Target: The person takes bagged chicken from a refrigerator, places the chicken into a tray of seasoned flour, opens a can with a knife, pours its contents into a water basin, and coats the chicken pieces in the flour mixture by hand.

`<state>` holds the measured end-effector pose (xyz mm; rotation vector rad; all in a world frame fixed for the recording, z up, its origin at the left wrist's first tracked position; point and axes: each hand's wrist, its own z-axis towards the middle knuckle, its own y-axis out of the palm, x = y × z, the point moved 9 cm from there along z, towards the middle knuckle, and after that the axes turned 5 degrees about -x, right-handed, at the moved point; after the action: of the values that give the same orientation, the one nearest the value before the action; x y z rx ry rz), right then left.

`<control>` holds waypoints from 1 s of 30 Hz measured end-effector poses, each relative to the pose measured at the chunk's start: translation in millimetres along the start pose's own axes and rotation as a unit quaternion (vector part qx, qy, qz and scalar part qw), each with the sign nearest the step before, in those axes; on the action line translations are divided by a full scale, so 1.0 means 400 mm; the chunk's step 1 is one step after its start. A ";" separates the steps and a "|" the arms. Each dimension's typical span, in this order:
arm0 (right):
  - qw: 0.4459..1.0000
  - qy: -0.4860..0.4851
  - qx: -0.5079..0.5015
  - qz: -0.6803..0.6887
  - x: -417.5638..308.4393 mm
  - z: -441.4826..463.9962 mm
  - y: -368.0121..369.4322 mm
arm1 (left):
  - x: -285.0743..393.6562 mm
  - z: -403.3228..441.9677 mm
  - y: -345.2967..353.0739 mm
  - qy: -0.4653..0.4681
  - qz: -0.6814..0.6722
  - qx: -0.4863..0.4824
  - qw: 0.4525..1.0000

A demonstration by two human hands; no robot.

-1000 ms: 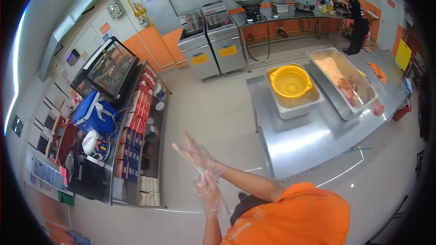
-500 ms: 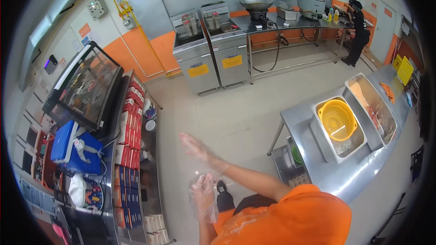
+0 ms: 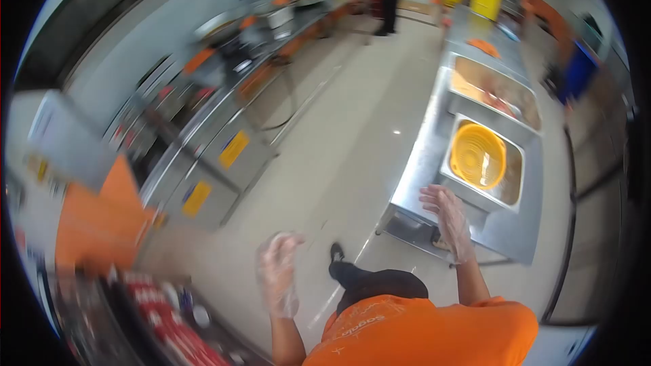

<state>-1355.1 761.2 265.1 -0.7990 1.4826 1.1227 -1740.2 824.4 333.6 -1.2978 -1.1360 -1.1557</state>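
"Gloves (image 3: 462, 247) of clear plastic sheathe the left hand (image 3: 277, 268) and right hand (image 3: 447, 220) of a worker in an orange shirt (image 3: 420, 335), seen from above in a kitchen."

"What has changed?"

"A second ago the two met, the left clasping plastic at the right wrist. Now they stand well apart, and the view has turned rightward, so that the steel bench (image 3: 519, 237) stretches away beyond the right hand."

"Is either one gripping anything?"

"Nothing can be seen in either. The right hand's fingers reach forward, slightly parted, against the near end of the bench in this view. The left is raised over the floor (image 3: 339, 156), its fingers blurred but apparently spread."

"And what does that mean for the work?"

"By all appearances, both gloves are on and neither is being tugged, which leaves both hands free."

"What lies nearest?"

"Just beyond the right hand, a yellow basin (image 3: 478, 156) sits inside a steel pan (image 3: 513, 175) on the bench. Behind that, a longer tray (image 3: 530, 116) holds pale powder (image 3: 465, 83) and reddish pieces (image 3: 498, 102), too blurred to identify. An orange cloth (image 3: 483, 47) lies farther along."

"Anyone else in frame?"

"One person in dark clothing (image 3: 391, 0), well apart, across the room near the far counter."
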 end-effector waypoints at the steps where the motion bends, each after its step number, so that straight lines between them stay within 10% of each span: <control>1: 1.000 -0.003 0.017 0.002 0.011 0.020 -0.015 | -0.028 0.061 -0.011 0.008 -0.005 0.007 1.000; 14: 0.976 -0.068 0.198 -0.057 -0.134 0.559 -0.026 | -0.353 0.963 -0.063 -0.065 -0.164 0.000 0.984; 30: 0.803 -0.107 0.584 -0.053 -0.193 0.944 -0.267 | 0.040 1.972 1.038 0.007 -0.093 -0.327 0.940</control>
<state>-1111.3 1073.6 317.6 0.1281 1.5496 0.0499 -1295.9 1596.4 290.9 -1.6942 -0.9019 -1.7766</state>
